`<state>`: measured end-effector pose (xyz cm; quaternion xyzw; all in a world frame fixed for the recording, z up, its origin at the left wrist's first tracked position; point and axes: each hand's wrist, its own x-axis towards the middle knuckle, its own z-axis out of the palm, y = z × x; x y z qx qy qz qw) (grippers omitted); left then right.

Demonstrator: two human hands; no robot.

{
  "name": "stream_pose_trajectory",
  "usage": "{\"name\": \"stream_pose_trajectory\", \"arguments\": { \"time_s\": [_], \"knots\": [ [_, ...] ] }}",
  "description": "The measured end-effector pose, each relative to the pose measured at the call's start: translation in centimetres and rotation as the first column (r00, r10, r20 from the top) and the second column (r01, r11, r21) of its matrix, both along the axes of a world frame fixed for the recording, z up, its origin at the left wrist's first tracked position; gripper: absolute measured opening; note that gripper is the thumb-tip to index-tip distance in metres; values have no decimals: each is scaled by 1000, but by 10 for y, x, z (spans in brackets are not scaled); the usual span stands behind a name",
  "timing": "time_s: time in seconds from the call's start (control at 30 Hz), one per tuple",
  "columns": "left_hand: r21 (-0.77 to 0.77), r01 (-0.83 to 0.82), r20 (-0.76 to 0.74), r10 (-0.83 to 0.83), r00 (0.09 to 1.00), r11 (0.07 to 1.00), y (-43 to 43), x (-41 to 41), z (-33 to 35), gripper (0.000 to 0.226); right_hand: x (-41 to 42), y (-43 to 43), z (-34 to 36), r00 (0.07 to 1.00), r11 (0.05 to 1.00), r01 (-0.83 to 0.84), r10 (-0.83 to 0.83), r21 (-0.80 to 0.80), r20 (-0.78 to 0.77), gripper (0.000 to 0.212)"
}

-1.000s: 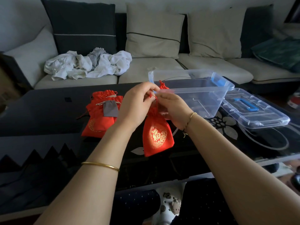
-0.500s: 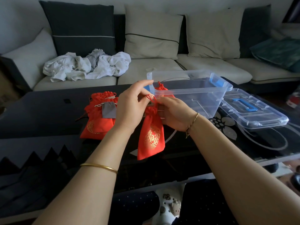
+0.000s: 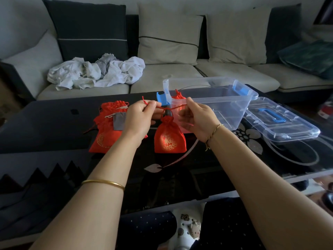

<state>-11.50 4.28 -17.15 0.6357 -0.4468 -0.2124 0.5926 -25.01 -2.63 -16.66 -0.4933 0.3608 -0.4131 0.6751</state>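
A red drawstring pouch (image 3: 169,138) with a gold pattern hangs over the black glass table (image 3: 54,127), its neck gathered tight. My left hand (image 3: 141,120) pinches one end of its red drawstring (image 3: 163,108), and my right hand (image 3: 197,118) pinches the other end; the cord is stretched between them. Left of it, a pile of red pouches (image 3: 106,130) lies on the table with a small grey pouch (image 3: 119,120) on top. Behind my right hand stands a clear plastic box (image 3: 225,100) with another red pouch (image 3: 177,96) inside.
The box's clear lid (image 3: 281,121) with a blue handle lies on the table to the right. A sofa (image 3: 180,76) with cushions runs behind the table, and crumpled white cloth (image 3: 95,73) lies on its left seat. My knees are under the table's near edge.
My hands have moved apart, pulling the drawstring out to both sides. The pouch's neck has drawn shut, and the pouch has turned to face me.
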Motion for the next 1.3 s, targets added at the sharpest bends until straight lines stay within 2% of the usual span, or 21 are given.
{"name": "stream_pose_trajectory", "arguments": {
  "time_s": [0.13,0.23,0.3,0.4,0.47,0.57,0.67,0.73,0.8,0.9,0.97,1.03,1.1,1.17,1.23,1.3],
  "knots": [
    [65,-88,-47,91,995,994,0,-2,1,35,-1,-3,-4,961,957,-52,-29,285,275,36],
    [113,-161,-92,172,981,980,-3,-2,1,41,2,-5,-9,897,912,-139,-49,385,440,41],
    [83,-134,-288,152,945,988,-5,-2,2,43,4,-3,-10,905,911,-121,-61,394,420,40],
    [-106,-15,-582,-50,812,994,-5,-4,6,44,9,-1,-12,938,911,-69,-79,406,336,37],
    [-203,-5,-661,-133,738,979,-5,-6,8,43,11,-3,-14,950,910,-49,-85,411,300,38],
    [-220,-61,-701,-114,704,974,-5,-3,8,40,11,-8,-14,966,913,-55,-54,404,254,39],
    [-161,-42,-637,-71,767,986,-3,-2,7,38,11,-7,-13,984,932,-16,-50,362,172,34],
    [-72,15,-487,-48,872,997,-1,-4,6,37,10,-6,-12,990,954,53,-89,296,111,35],
    [43,109,-302,-91,949,993,2,-6,7,32,7,-3,-7,989,974,71,-97,214,113,39],
    [187,223,-50,-218,975,957,6,-7,6,18,5,3,4,987,997,21,-32,71,159,39],
    [230,255,43,-271,962,939,7,-8,6,8,6,7,8,994,999,-10,14,-43,109,35],
    [247,265,89,-294,952,932,6,-9,6,7,8,9,8,999,990,-21,25,-138,29,31],
    [245,267,102,-299,949,932,4,-10,5,9,10,9,8,1000,988,-26,27,-152,4,31],
    [232,282,52,-301,952,931,3,-10,4,12,9,8,8,999,990,-14,9,-140,-38,35],
    [217,290,-27,-292,956,932,1,-10,3,14,7,7,8,989,991,-3,-17,-136,-144,40],
    [212,288,-82,-277,957,934,0,-9,2,16,5,8,7,971,991,-28,-4,-132,-238,37]
  ]
}}
